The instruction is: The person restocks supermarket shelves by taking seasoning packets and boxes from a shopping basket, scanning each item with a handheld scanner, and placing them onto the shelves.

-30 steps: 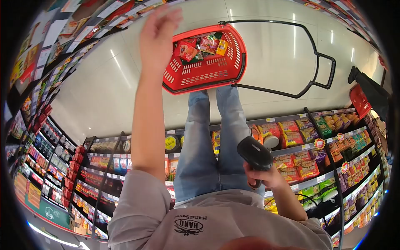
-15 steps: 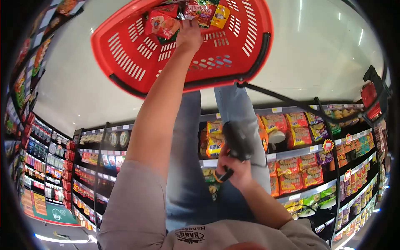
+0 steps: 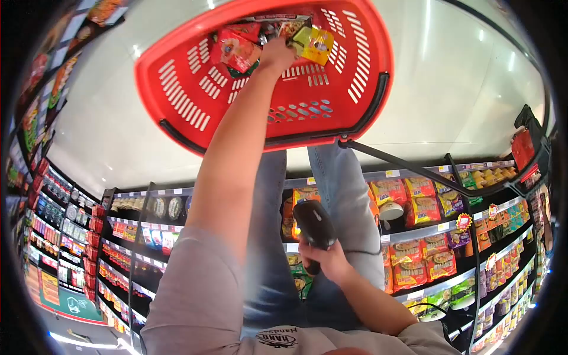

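My left hand [image 3: 277,54] reaches down into a red shopping basket [image 3: 222,121]. Its fingers, partly hidden, close at the edge of a yellow-green packet [image 3: 303,40] that overlaps a yellow packet [image 3: 320,47]. Beside that hand, on its left, lies a red snack packet [image 3: 238,52], and a darker packet [image 3: 290,28] shows just beyond the fingers. My right hand [image 3: 328,259], lower down in front of my legs, is wrapped round the grip of a black handheld barcode scanner [image 3: 313,223]. The scanner's head points up toward the basket.
Shelves of packaged instant noodles [image 3: 408,260] stand close to my legs on the right. More stocked shelves [image 3: 139,234] run along the left. The basket's long black handle [image 3: 402,160] sticks out to the right. Pale floor [image 3: 449,77] surrounds the basket.
The basket sits slightly lower in view. A yellow-green packet now shows at my left fingers and the yellow packet is tilted differently. My right hand has turned the scanner and shifted it a little left.
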The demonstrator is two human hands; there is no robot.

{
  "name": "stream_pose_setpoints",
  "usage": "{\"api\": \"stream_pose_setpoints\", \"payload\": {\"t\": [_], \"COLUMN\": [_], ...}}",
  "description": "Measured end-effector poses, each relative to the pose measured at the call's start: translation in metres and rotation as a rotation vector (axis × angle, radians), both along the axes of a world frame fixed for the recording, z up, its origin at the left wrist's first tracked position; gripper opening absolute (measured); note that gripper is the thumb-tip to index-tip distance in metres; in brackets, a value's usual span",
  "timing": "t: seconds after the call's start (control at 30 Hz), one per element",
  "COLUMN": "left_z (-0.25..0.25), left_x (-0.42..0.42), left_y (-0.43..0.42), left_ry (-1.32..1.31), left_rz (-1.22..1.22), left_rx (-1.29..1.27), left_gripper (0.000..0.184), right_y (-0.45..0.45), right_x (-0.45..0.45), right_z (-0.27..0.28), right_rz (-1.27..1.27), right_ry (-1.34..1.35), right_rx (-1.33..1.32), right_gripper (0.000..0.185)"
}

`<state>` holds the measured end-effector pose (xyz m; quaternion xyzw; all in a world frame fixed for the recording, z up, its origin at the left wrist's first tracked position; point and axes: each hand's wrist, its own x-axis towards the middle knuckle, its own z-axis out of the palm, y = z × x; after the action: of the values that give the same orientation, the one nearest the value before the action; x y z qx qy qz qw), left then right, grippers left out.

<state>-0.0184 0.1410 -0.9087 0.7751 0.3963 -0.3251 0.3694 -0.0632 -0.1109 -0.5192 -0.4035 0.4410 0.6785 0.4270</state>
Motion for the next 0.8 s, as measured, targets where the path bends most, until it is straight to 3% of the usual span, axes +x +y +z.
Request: {"api": "stream_pose_setpoints", "payload": {"t": [0.03,0.1,0.17,0.23,0.3,0.33,0.43,0.5,0.53,0.6,0.67,0.73,0.8], "left_z": [0.019,0.062,0.098,0.179,0.253,0.301,0.434,0.487,0.525,0.603,0.652,0.705,0.751], "left_x": [-0.009,-0.027,-0.051,-0.048,-0.054,-0.053,-0.047,-0.069,-0.069,-0.085,-0.107,-0.119,-0.134], "left_y": [0.005,0.019,0.021,0.028,0.038,0.04,0.046,0.037,0.04,0.031,0.025,0.021,0.017], "left_ry": [-0.049,-0.039,-0.265,-0.468,-0.452,-0.42,-0.24,-0.518,-0.548,-0.576,-0.647,-0.72,-0.783], "left_rz": [-0.002,0.256,0.654,0.781,0.893,0.905,0.768,0.734,0.72,0.862,0.862,0.859,1.005], "left_rx": [-0.019,-0.34,-0.69,-0.788,-0.836,-0.823,-0.729,-0.805,-0.797,-1.004,-1.065,-1.097,-1.162], "left_gripper": [0.051,0.046,0.042,0.036,0.04,0.04,0.038,0.036,0.036,0.033,0.033,0.032,0.034], "right_y": [-0.004,-0.01,-0.004,0.004,0.013,0.017,0.038,0.051,0.047,0.027,0.029,0.031,0.019], "right_x": [-0.002,-0.002,0.01,0.024,0.043,0.056,0.113,0.149,0.163,0.198,0.243,0.276,0.298], "right_z": [0.001,0.004,0.016,0.037,0.068,0.081,0.148,0.212,0.229,0.258,0.319,0.403,0.485], "right_rz": [-0.005,-0.029,-0.098,-0.08,0.149,0.123,0.293,0.429,0.453,0.845,1.026,0.924,0.831], "right_ry": [-0.008,-0.048,-0.111,-0.195,-0.32,-0.292,-0.516,-0.642,-0.704,-0.888,-0.965,-0.938,-0.994], "right_rx": [0.012,0.024,0.085,0.158,0.257,0.337,0.51,0.45,0.539,0.414,0.523,0.603,0.567], "right_gripper": [0.023,0.025,0.026,0.026,0.028,0.029,0.031,0.036,0.035,0.036,0.042,0.042,0.041]}}
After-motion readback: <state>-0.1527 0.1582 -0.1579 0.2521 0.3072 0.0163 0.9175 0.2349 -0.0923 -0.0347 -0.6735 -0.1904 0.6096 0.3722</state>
